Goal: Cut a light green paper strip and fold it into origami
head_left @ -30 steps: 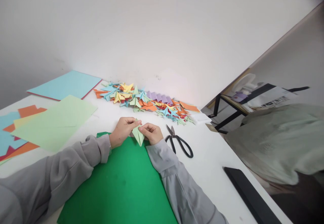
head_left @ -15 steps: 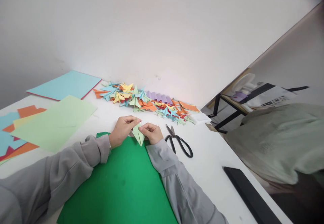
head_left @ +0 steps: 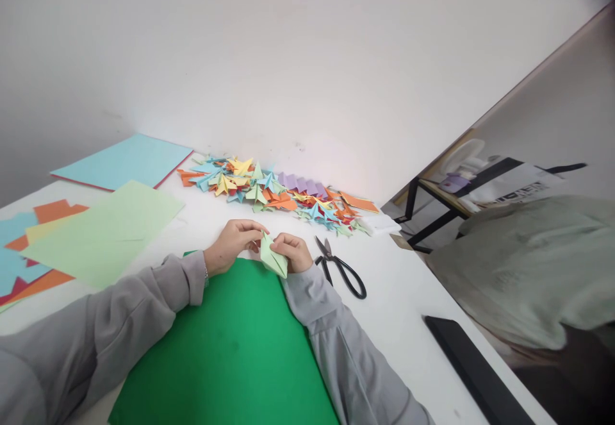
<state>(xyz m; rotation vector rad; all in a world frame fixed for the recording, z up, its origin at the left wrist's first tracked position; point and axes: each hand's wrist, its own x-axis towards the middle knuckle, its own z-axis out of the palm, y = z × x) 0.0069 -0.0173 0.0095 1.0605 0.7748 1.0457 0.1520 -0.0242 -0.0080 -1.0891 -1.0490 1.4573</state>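
A pale green folded paper piece (head_left: 273, 259) is held up between both hands, over the far edge of a green mat (head_left: 225, 348). My right hand (head_left: 293, 252) pinches its right side between thumb and fingers. At its top left corner, my left hand (head_left: 236, 245) is closed with the fingertips on the paper. Creases run down the piece to a point at the lower right. Behind the hands lies a pile of small folded paper shapes (head_left: 269, 202) in several colours. To the right of my right hand rest black-handled scissors (head_left: 339, 268), blades slightly apart.
At left, a large pale green sheet (head_left: 110, 233) overlaps loose coloured papers (head_left: 19, 252). A light blue sheet stack (head_left: 127, 161) lies near the wall. A long black object (head_left: 473, 367) is along the table's right edge. Beyond it, a person in a grey-green top (head_left: 538, 271) is close by.
The folded paper has tilted, its lower point swinging right. My right hand has moved slightly right, and my left hand's fingers have shifted at the top corner.
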